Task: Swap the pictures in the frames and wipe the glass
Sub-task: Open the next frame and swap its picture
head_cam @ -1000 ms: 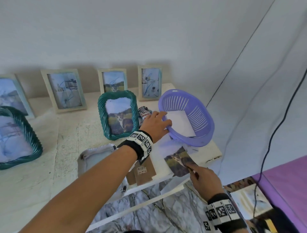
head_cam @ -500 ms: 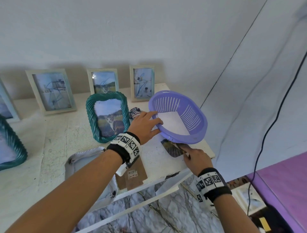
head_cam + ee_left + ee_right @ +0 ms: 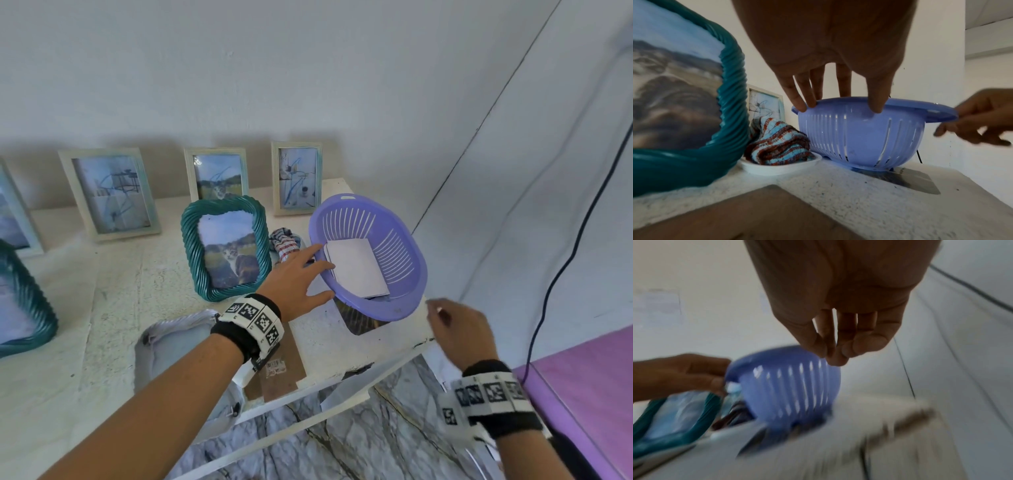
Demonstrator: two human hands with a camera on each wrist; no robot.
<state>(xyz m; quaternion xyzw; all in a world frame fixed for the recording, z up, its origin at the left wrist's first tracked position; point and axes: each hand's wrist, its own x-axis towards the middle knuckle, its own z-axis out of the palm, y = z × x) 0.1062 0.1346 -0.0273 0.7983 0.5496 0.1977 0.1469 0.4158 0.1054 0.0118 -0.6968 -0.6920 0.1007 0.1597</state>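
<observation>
My left hand (image 3: 318, 274) holds the near-left rim of the purple basket (image 3: 394, 246), fingers over the edge (image 3: 809, 102) and thumb on the slotted wall. White sheets (image 3: 356, 267) lie inside the basket. A cat photo (image 3: 359, 320) lies flat on the shelf, half tucked under the basket's base (image 3: 900, 180). My right hand (image 3: 442, 315) hovers off the shelf's right corner, fingers loosely curled, holding nothing (image 3: 834, 353). A teal rope-edged frame (image 3: 226, 253) with a cat picture stands just left of my left hand.
A striped cloth (image 3: 777, 146) sits in a white dish behind the teal frame. A brown backing board (image 3: 281, 370) and a pale frame lying flat (image 3: 171, 349) are under my left wrist. Three pale frames (image 3: 109, 195) lean on the wall. A black cable (image 3: 565, 260) hangs at right.
My right hand slid the cat photo under the tilted basket, let go and pulled back to the right. My left hand stayed on the basket rim, and the basket now sits on the photo.
</observation>
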